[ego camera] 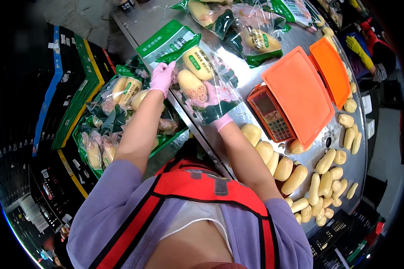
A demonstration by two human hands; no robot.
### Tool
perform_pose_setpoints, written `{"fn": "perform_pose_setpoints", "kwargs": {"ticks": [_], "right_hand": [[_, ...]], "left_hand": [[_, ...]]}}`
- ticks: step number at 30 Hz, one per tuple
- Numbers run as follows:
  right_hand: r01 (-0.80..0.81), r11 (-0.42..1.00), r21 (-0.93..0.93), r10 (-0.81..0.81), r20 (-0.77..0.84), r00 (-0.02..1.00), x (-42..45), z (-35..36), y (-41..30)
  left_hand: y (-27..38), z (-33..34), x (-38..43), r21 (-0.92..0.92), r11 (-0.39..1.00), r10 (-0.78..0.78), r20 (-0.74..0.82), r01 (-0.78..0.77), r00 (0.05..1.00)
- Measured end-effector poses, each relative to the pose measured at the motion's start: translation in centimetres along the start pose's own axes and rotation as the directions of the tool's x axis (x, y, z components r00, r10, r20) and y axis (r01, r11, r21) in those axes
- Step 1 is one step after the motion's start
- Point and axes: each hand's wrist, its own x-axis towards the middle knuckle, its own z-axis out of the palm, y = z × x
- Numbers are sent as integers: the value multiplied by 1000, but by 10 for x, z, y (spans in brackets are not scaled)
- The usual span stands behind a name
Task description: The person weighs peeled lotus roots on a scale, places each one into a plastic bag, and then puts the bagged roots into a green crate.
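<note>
A clear plastic bag with green printed ends holds pale lotus root segments. My left hand, in a pink glove, has its fingers closed at the bag's left edge, near the green end. Beneath the bag, my right hand cups it from below; the pink glove shows through the film. Next to my left hand lies a flat green-and-white printed bag on the metal table. Just below my left forearm, a green crate contains several filled bags.
An orange weighing scale stands right of my hands. Loose lotus roots spread over the table's right side. Filled bags lie at the far end. Stacked crates rise on the left. Another person's yellow-gloved hand is across the table.
</note>
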Motion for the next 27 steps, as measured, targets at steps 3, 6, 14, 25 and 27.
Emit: {"fn": "perform_pose_setpoints", "kwargs": {"ticks": [3,6,14,25,27], "right_hand": [[127,968,-215,-167,-179,970,2,9,9],[255,874,-413,-331,-125,935,-14,-1,7],[-284,643,711,457,-59,888,-151,-169,-36],[-566,805,176,528,-648,548,-135,-262,11],[-615,779,-125,282,-806,521,-139,-249,-3]], "left_hand": [[-12,3,-3,-568,811,-108,90,140,990],[-19,-1,-3,-640,761,-99,48,107,994],[-30,-8,10,-653,740,-133,92,160,987],[-27,-6,5,-601,792,-87,64,108,994],[-31,-7,5,-630,771,-47,90,94,995]]}}
